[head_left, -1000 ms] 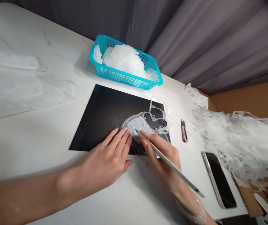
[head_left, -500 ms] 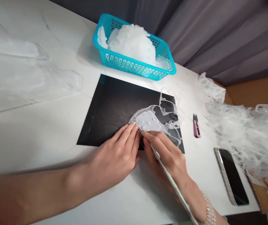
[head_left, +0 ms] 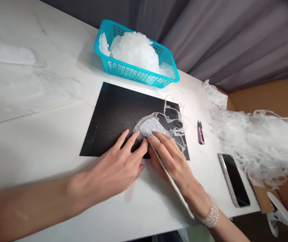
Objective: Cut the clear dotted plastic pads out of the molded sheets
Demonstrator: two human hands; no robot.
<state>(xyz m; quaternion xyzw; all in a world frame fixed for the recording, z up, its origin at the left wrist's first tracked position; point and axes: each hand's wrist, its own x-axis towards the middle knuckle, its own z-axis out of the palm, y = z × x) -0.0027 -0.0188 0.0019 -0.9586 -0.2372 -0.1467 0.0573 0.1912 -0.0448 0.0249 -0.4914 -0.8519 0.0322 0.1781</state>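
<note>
A translucent white sheet piece (head_left: 147,126) with small raised bits and a thin looping frame lies on a black mat (head_left: 113,109). My left hand (head_left: 120,166) rests flat with its fingers spread, some on the mat, others at the near left edge of the piece. A long, thin white stick-like tool (head_left: 175,185) is gripped in my right hand (head_left: 175,161). Its far end points at the piece's near edge, where my fingers hide the tip. The right fingertips lie over the near part of the piece.
Behind the mat stands a turquoise basket (head_left: 138,74) heaped with white translucent pieces (head_left: 136,50). To the right are pink thread snips (head_left: 201,134), a phone (head_left: 235,179) and a big tangle of white scraps (head_left: 257,141). Clear plastic film (head_left: 25,87) lies at left.
The fingers of my left hand have spread apart. My right fingers have reached forward over the piece, with the tool still held. The whole view has shifted slightly.
</note>
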